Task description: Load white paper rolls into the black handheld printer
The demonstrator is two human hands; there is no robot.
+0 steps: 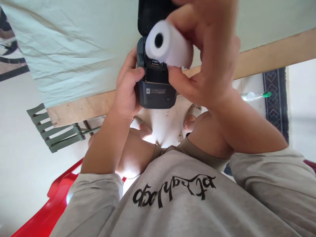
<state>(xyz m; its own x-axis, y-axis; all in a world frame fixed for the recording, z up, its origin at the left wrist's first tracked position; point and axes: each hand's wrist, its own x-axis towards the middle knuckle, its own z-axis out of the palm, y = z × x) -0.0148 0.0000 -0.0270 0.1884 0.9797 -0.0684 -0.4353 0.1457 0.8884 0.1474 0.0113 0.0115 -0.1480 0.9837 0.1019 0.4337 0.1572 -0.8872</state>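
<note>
A dark label printer with its lid raised is gripped along its side by my left hand, the thumb resting by the edge of its bay. My right hand pinches a white paper roll between thumb and fingers. The roll is tilted, its dark core hole facing left, and it overlaps the printer's upper bay. Whether roll and printer touch I cannot tell. Below the roll a small printed sticker shows inside the bay. Part of the lid is hidden behind my right hand.
A table with a pale green cloth and a wooden edge lies in front. To the left is a green slatted folding stool; a red chair is under me. A patterned mat and a green-capped bottle are at right.
</note>
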